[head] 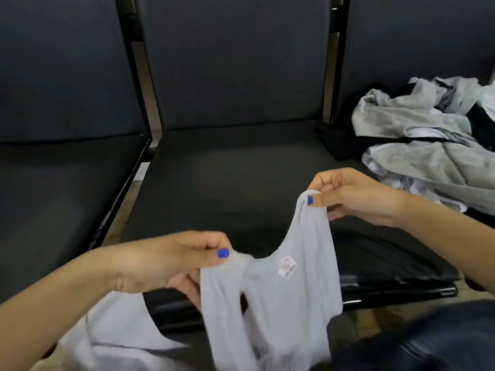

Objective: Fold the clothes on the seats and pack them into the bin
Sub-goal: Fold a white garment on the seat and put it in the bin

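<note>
Folding has barely begun — left hand (pixel 171 263) and right hand (pixel 356 196) each pinch 1 strap of a grey vest (pixel 281 303); heap of clothes (pixel 428 145) waits far right — bin unseen.

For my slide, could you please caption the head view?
Both hands, left and right, pinch a pale grey tank top by its straps over a dark seat; unfolded clothes wait alongside.

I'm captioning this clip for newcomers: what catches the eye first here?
Low in the middle, a pale grey tank top hangs stretched by its straps between the left hand and right hand. Behind it lies the middle seat; a heap of clothes covers the right seat.
</note>
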Demonstrator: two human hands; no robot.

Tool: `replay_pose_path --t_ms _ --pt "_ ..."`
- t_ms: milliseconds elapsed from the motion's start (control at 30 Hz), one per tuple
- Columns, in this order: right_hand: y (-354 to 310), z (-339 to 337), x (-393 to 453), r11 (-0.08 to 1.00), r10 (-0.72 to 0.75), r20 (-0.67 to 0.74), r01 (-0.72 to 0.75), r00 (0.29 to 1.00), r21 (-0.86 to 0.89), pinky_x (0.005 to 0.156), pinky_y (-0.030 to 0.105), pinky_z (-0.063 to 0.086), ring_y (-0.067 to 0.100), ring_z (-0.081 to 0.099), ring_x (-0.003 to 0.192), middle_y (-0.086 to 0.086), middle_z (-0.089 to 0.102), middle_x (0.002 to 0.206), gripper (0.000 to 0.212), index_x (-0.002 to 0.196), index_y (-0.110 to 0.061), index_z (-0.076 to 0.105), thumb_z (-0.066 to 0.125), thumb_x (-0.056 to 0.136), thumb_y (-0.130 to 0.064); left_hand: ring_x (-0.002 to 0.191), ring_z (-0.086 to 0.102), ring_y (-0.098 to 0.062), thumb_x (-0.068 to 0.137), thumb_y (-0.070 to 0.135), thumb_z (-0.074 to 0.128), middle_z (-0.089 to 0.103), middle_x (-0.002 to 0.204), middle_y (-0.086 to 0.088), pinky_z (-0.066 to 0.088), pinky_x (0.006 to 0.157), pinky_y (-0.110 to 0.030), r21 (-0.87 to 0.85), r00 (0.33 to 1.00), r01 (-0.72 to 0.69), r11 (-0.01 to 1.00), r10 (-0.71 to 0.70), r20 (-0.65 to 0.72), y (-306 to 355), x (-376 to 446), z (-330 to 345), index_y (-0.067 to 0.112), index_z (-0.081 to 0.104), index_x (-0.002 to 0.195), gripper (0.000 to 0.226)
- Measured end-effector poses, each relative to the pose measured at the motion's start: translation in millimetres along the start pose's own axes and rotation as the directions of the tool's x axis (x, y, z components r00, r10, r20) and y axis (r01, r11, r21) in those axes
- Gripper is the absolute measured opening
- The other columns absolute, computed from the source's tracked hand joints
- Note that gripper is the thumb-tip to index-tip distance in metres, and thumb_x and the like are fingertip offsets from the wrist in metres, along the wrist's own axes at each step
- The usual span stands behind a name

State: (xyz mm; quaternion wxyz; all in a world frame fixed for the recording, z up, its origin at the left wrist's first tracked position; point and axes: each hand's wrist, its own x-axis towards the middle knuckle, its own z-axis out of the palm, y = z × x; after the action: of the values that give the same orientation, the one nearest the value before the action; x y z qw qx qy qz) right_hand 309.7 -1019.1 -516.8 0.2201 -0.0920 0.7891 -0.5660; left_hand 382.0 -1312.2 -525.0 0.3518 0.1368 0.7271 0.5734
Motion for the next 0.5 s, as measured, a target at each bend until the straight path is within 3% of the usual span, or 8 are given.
replay_pose_path --t_ms 100,233,300,367,400,433,467,500 --pt "-2.6 -2.5 -6.2 0.992 0.034 0.050 -0.040 0.998 0.116 0.061 0.031 0.058 0.018 0.069 0.067 0.008 0.069 0.073 0.010 0.077 -0.007 0.060 0.067 0.069 -0.009 0.079 0.067 -0.023 0.071 0.043 0.074 0.067 0.086 -0.012 0.057 0.069 -0.037 -0.130 0.986 -0.108 0.986 0.089 -0.144 -4.0 -4.4 -5.1 0.015 0.068 0.083 0.031" --pt "-7.9 -8.1 -10.2 0.985 0.052 0.067 -0.062 0.996 0.160 0.050 0.028 0.055 0.017 0.068 0.059 0.007 0.067 0.069 0.007 0.074 -0.007 0.059 0.063 0.069 -0.009 0.054 0.062 -0.019 0.049 0.050 0.088 0.065 0.071 -0.013 0.051 0.045 -0.026 -0.197 0.938 -0.213 0.957 0.144 -0.316 0.1 -24.4 -6.6 0.013 0.070 0.073 0.047" --pt "-7.7 -12.5 -10.5 0.983 0.044 0.064 -0.055 0.997 0.176 0.047 0.025 0.054 0.014 0.066 0.056 0.004 0.066 0.067 0.006 0.072 -0.009 0.061 0.064 0.068 -0.010 0.046 0.058 -0.016 0.041 0.050 0.091 0.064 0.066 -0.012 0.047 0.039 -0.023 -0.167 0.901 -0.274 0.947 0.191 -0.390 0.4 -32.2 -6.4 0.013 0.070 0.067 0.050" --pt "-6.5 -17.7 -11.3 0.973 0.036 0.094 -0.057 0.995 0.224 0.047 0.022 0.052 0.013 0.064 0.056 0.003 0.065 0.067 0.017 0.067 -0.012 0.064 0.077 0.058 -0.018 0.040 0.055 -0.014 0.042 0.048 0.092 0.065 0.067 -0.013 0.045 0.036 -0.019 -0.224 0.890 -0.308 0.925 0.197 -0.412 -0.9 -41.1 -14.9 0.012 0.070 0.066 0.049" --pt "-5.1 -21.1 -11.6 0.959 0.028 0.113 -0.058 0.993 0.278 0.048 0.021 0.051 0.013 0.063 0.056 0.002 0.063 0.068 0.031 0.066 -0.013 0.065 0.086 0.046 -0.022 0.042 0.059 -0.016 0.055 0.043 0.089 0.068 0.076 -0.016 0.049 0.041 -0.019 -0.336 0.908 -0.353 0.873 0.233 -0.348 0.5 -46.3 -19.1 0.008 0.071 0.077 0.045" --pt "-5.0 -24.4 -12.3 0.936 0.031 0.131 -0.075 0.991 0.344 0.050 0.021 0.051 0.013 0.061 0.057 0.001 0.061 0.067 0.043 0.067 -0.013 0.063 0.091 0.036 -0.023 0.052 0.066 -0.021 0.077 0.038 0.076 0.068 0.091 -0.022 0.054 0.051 -0.021 -0.510 0.917 -0.383 0.770 0.252 -0.308 4.7 -50.7 -21.3 0.005 0.069 0.100 0.041" --pt "-7.2 -25.5 -14.1 0.911 0.035 0.144 -0.091 0.989 0.403 0.051 0.020 0.050 0.013 0.060 0.056 0.001 0.060 0.067 0.049 0.070 -0.013 0.061 0.092 0.033 -0.022 0.061 0.070 -0.025 0.096 0.033 0.054 0.066 0.104 -0.026 0.057 0.062 -0.025 -0.591 0.908 -0.404 0.698 0.228 -0.352 5.0 -55.7 -25.1 0.002 0.055 0.125 0.043" --pt "-9.1 -26.5 -15.5 0.901 0.028 0.148 -0.090 0.989 0.425 0.048 0.020 0.050 0.013 0.059 0.052 0.002 0.058 0.066 0.046 0.072 -0.011 0.060 0.090 0.039 -0.021 0.061 0.070 -0.022 0.102 0.034 0.040 0.067 0.105 -0.024 0.058 0.064 -0.027 -0.621 0.896 -0.412 0.666 0.173 -0.408 3.2 -58.4 -31.9 0.007 0.043 0.138 0.045"
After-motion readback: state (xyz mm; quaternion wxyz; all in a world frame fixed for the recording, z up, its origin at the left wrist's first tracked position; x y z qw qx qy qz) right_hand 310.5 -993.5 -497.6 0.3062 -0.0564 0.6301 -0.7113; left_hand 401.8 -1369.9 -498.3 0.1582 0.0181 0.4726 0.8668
